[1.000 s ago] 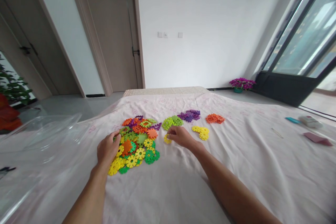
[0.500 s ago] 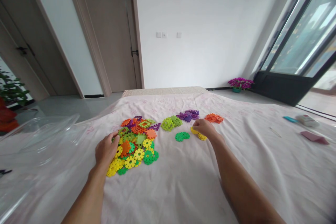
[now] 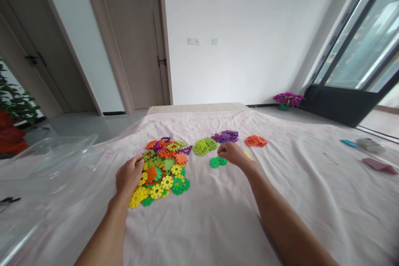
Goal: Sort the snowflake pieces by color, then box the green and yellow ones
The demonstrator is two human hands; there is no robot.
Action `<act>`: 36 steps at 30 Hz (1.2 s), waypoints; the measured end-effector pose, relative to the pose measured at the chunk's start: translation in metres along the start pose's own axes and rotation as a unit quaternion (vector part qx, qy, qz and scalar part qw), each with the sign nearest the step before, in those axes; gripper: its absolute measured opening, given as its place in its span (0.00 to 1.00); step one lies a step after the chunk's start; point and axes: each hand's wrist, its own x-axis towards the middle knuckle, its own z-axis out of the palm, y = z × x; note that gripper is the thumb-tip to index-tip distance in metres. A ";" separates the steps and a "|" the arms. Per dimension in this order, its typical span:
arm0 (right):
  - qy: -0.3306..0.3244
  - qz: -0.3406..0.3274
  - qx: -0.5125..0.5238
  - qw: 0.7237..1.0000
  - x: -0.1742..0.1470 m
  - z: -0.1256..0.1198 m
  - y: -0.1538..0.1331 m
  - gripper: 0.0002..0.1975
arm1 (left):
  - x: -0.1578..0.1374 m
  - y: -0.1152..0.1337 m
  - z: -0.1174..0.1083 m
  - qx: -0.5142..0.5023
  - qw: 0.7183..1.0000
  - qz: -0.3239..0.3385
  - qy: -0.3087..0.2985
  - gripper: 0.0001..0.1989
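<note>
A heap of colourful plastic interlocking pieces (image 3: 166,164), in yellow, green, orange and purple, lies left of centre. My left hand (image 3: 128,175) rests against the heap's left edge with its fingers bent and the thumb a little apart. My right hand (image 3: 232,153) hovers beside two green flower-shaped discs (image 3: 215,162), its fingers curled together; whatever is in them, if anything, is hidden. Behind that hand a sliver of a yellow disc (image 3: 247,154) shows. Small groups lie beyond: lime-green pieces (image 3: 201,147), purple pieces (image 3: 230,134) and orange pieces (image 3: 256,141).
Pale patterned cloth (image 3: 205,224) covers the table. A clear plastic container (image 3: 59,162) stands at the left. To the right lie a blue item (image 3: 349,143), a white object (image 3: 370,145) and a folded pink piece (image 3: 379,165). Doors and a white wall are behind.
My right hand has moved left from the yellow discs to the green discs, partly covering them. My left hand stays at the heap. The view has shifted slightly.
</note>
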 end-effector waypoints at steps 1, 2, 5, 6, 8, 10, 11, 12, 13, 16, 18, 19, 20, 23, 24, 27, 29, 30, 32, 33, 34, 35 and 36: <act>-0.027 -0.039 0.028 0.999 -0.003 0.005 -0.012 0.08 | 0.000 0.000 0.000 -0.001 1.000 0.001 0.000 0.23; -0.052 -0.071 0.053 0.995 -0.007 0.011 -0.025 0.08 | 0.000 -0.001 0.001 -0.002 1.000 0.001 0.000 0.23; -0.084 -0.143 0.102 0.981 -0.021 0.034 -0.061 0.06 | 0.001 -0.002 0.002 -0.005 1.000 0.000 0.000 0.23; -0.081 -0.165 0.115 0.976 -0.026 0.042 -0.071 0.06 | 0.001 -0.003 0.003 -0.005 1.000 -0.001 0.001 0.23; -0.067 -0.208 0.134 0.966 -0.036 0.057 -0.086 0.08 | 0.001 -0.004 0.003 -0.006 1.000 -0.001 0.002 0.22; -0.062 -0.244 0.133 0.959 -0.043 0.068 -0.095 0.14 | 0.001 -0.004 0.003 -0.006 1.000 -0.001 0.004 0.22; -0.065 -0.258 0.123 0.956 -0.046 0.072 -0.097 0.17 | 0.001 -0.003 0.003 -0.006 1.000 -0.002 0.005 0.22; -0.069 -0.270 0.110 0.954 -0.048 0.075 -0.098 0.21 | 0.001 -0.003 0.003 -0.007 1.000 -0.003 0.006 0.22; -0.074 -0.280 0.097 0.952 -0.049 0.076 -0.099 0.25 | 0.001 -0.002 0.002 -0.007 1.000 -0.003 0.005 0.22; -0.077 -0.280 0.079 0.954 -0.050 0.077 -0.099 0.25 | 0.000 0.000 0.000 -0.009 1.000 -0.005 0.002 0.22; -0.074 -0.268 0.089 0.956 -0.049 0.078 -0.099 0.21 | 0.000 0.001 -0.001 -0.007 1.000 -0.006 0.001 0.22; -0.074 -0.262 0.095 0.957 -0.049 0.079 -0.099 0.19 | 0.000 0.001 -0.001 -0.006 1.000 -0.005 0.001 0.22; -0.076 -0.256 0.100 0.959 -0.049 0.079 -0.098 0.18 | 0.000 0.001 -0.001 -0.005 1.000 -0.003 0.002 0.22; -0.080 -0.231 0.107 0.964 -0.048 0.080 -0.098 0.17 | 0.000 0.000 0.000 -0.003 1.000 -0.001 0.003 0.23; -0.082 -0.221 0.107 0.966 -0.048 0.080 -0.099 0.18 | 0.000 0.000 0.000 -0.003 1.000 0.000 0.004 0.23; -0.089 -0.182 0.114 0.973 -0.049 0.079 -0.101 0.18 | 0.000 0.001 0.000 -0.007 1.000 -0.001 0.003 0.22; -0.100 -0.154 0.130 0.974 -0.050 0.078 -0.102 0.17 | -0.001 0.001 0.000 -0.009 1.000 -0.002 0.001 0.22; -0.103 -0.144 0.142 0.974 -0.050 0.078 -0.103 0.16 | -0.001 0.001 0.000 -0.009 1.000 -0.002 0.000 0.22; -0.108 -0.138 0.172 0.969 -0.050 0.079 -0.104 0.16 | -0.001 0.002 -0.001 -0.008 1.000 -0.004 -0.003 0.22; -0.108 -0.139 0.190 0.966 -0.050 0.079 -0.104 0.16 | -0.001 0.002 -0.001 -0.007 1.000 -0.005 -0.004 0.22; -0.103 -0.142 0.205 0.963 -0.049 0.080 -0.103 0.15 | -0.001 0.003 -0.002 -0.007 1.000 -0.006 -0.006 0.22; -0.093 -0.144 0.216 0.961 -0.047 0.081 -0.102 0.14 | -0.001 0.003 -0.002 -0.007 1.000 -0.007 -0.005 0.22; -0.077 -0.146 0.224 0.960 -0.045 0.082 -0.100 0.12 | -0.001 0.003 -0.002 -0.007 1.000 -0.007 -0.005 0.23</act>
